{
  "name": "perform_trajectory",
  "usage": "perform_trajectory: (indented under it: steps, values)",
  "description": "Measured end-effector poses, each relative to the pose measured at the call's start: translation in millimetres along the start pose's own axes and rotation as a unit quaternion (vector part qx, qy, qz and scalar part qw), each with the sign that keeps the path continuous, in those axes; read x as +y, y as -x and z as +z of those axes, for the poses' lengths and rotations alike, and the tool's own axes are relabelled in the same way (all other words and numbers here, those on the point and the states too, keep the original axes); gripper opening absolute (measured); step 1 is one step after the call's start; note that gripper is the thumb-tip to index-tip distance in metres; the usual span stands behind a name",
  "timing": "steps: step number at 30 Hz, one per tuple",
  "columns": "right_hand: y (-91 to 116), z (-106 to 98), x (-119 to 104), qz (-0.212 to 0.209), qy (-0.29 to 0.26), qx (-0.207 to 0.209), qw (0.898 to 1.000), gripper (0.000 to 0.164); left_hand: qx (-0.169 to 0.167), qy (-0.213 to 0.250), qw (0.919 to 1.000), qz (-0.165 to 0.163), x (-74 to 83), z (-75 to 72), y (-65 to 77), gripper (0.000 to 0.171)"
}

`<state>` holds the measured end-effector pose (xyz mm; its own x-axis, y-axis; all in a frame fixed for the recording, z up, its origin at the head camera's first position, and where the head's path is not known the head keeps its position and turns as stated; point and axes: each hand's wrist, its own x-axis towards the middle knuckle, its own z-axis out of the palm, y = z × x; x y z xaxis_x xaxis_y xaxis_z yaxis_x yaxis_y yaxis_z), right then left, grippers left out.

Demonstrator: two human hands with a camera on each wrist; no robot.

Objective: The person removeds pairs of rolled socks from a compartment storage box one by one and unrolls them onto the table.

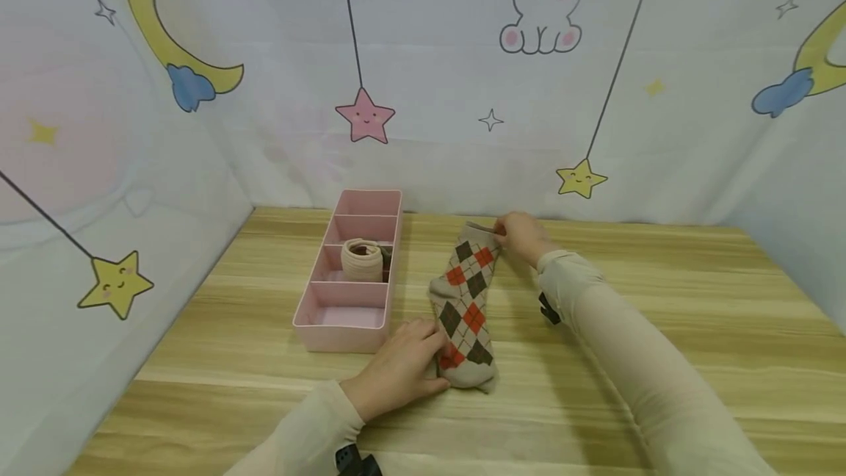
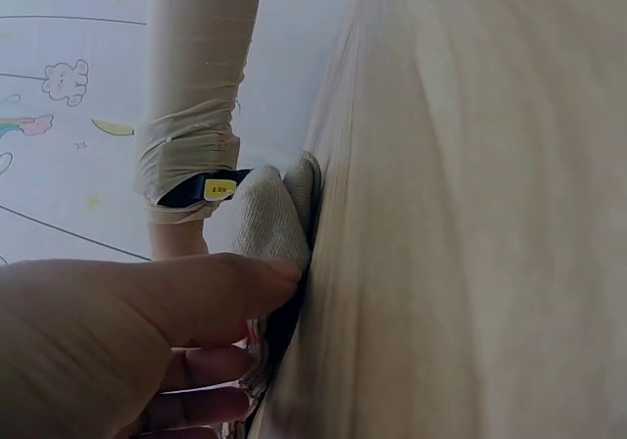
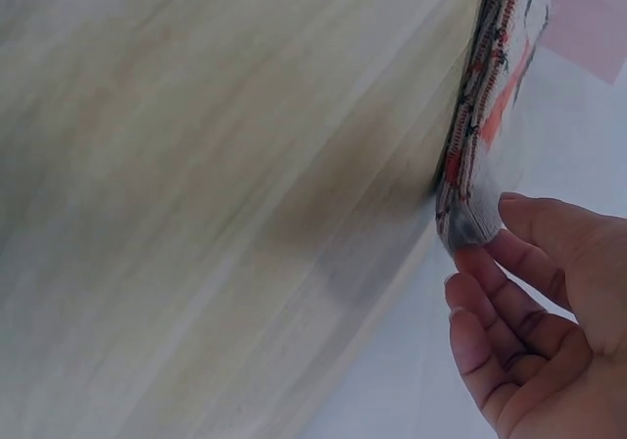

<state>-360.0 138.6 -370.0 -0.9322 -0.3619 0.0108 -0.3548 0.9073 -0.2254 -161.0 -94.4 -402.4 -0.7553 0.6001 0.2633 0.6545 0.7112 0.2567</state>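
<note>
A pair of beige argyle socks [image 1: 471,314] with red and dark diamonds lies stacked lengthwise on the table, cuffs at the far end. My right hand [image 1: 523,237] pinches the cuff corner between thumb and fingers; in the right wrist view, layered sock edges [image 3: 475,155] meet the fingertips. At the near end, my left hand [image 1: 399,369] touches the left edge by the toes, its fingers extended and the thumb apart from them. The left wrist view has the thumb against the grey toe [image 2: 266,219]; the fingertips' contact is partly hidden.
Left of the socks stands a pink divided box [image 1: 346,339]. A rolled beige sock bundle [image 1: 362,263] sits in its second compartment from the front. The wood-grain table [image 1: 661,292] ends at a printed cloth backdrop [image 1: 449,167].
</note>
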Motion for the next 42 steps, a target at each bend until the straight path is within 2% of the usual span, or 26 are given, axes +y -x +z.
perform_trajectory:
  steps: [6,11,18,24,29,34,42]
  values:
    - [0.0,6.2,0.7,0.008,-0.016,-0.007,1.000,0.018,0.001,0.017,0.9997,0.015,-1.1,4.8,-0.5,0.020]
    - [0.4,9.7,1.9,0.015,-0.026,-0.005,1.000,0.017,0.013,0.011,0.9994,0.030,-0.4,6.8,-1.6,0.014]
    - [0.9,8.9,1.8,0.005,-0.030,0.013,0.999,0.018,0.022,-0.007,0.9992,0.033,0.3,1.9,-2.2,0.012]
    - [-1.2,6.2,-0.5,0.003,-0.043,0.031,0.999,0.018,0.033,0.002,0.9992,0.022,2.0,-5.0,-2.0,0.013]
    - [-2.8,2.7,-2.8,0.004,-0.051,0.039,0.998,0.020,0.059,0.000,0.9978,0.028,2.2,-10.4,-1.8,0.015]
    - [-3.3,-2.1,-6.3,0.008,-0.058,0.041,0.997,0.022,0.072,-0.006,0.9969,0.033,2.3,-13.8,-1.7,0.015]
    - [-2.0,-14.3,-9.7,-0.006,-0.068,0.059,0.996,0.021,0.103,-0.012,0.9935,0.046,2.9,-16.8,-3.5,0.016]
